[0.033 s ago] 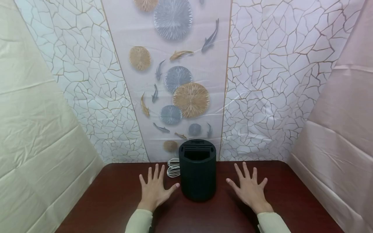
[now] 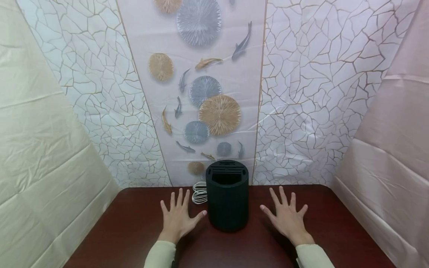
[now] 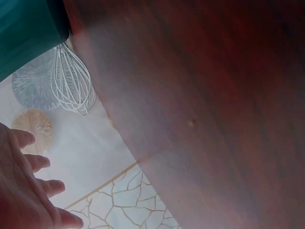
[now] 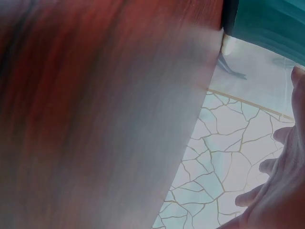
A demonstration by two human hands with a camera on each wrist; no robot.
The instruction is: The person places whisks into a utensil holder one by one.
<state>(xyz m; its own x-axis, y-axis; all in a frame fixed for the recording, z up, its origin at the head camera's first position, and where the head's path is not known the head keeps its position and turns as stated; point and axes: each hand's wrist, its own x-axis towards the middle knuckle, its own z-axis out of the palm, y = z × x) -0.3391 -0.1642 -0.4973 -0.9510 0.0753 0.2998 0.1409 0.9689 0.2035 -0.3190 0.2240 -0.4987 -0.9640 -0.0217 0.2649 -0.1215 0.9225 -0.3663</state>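
Note:
A dark green, rounded holder (image 2: 228,208) stands upright on the table, with narrow slots and one wide opening in its top. Left of the holder is my left hand (image 2: 179,219), palm down, fingers spread, its thumb tip close to the holder's side. On the other side my right hand (image 2: 289,219) is held the same way, a little farther off. Neither hand holds anything. Behind the holder's left edge lies a bundle of thin white loops (image 2: 200,193), partly hidden; the left wrist view shows the loops (image 3: 71,83) more fully. Whether they are cord or wire I cannot tell.
The dark red-brown table (image 2: 140,238) has rounded far corners. A patterned cloth backdrop (image 2: 301,111) rises behind its far edge. Pale cloth walls slope down at the left (image 2: 43,149) and right (image 2: 385,167).

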